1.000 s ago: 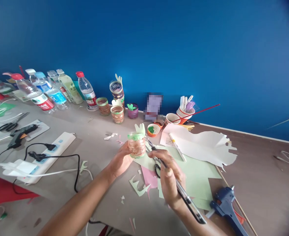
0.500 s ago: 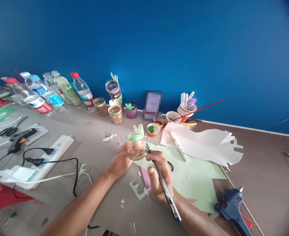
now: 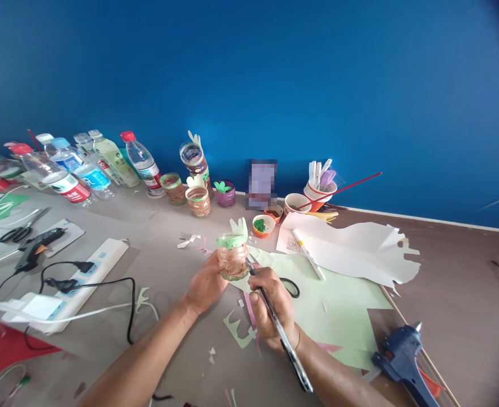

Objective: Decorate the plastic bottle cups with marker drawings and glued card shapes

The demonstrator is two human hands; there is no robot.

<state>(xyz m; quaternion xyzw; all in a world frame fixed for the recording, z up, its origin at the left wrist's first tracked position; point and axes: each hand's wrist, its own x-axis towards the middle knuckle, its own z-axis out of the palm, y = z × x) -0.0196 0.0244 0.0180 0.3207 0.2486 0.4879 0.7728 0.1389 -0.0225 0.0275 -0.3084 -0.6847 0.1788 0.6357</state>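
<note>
My left hand (image 3: 208,284) is closed around the side of a small clear plastic cup (image 3: 232,261), painted brown with a green rim. Pale green paper leaves (image 3: 238,227) rise from the cup's back edge. In my right hand (image 3: 271,305) is a pen (image 3: 283,339) with a clear barrel, its tip pointing at the cup's right side; whether it touches cannot be seen. Below both hands lie green paper (image 3: 334,316), a pink strip and cut scraps (image 3: 237,330). Black scissor handles (image 3: 290,288) show partly behind my right hand.
Similar painted cups (image 3: 198,201) and several plastic bottles (image 3: 144,164) line the blue wall. A power strip (image 3: 86,282) with cords and a black glue gun (image 3: 37,249) lie left. At right are white paper (image 3: 351,243), a marker (image 3: 309,254) and a blue glue gun (image 3: 402,356).
The pen and my right hand have shifted slightly left, bringing the tip nearer the cup's side. My left hand keeps hold of the cup. The view has tilted a little.
</note>
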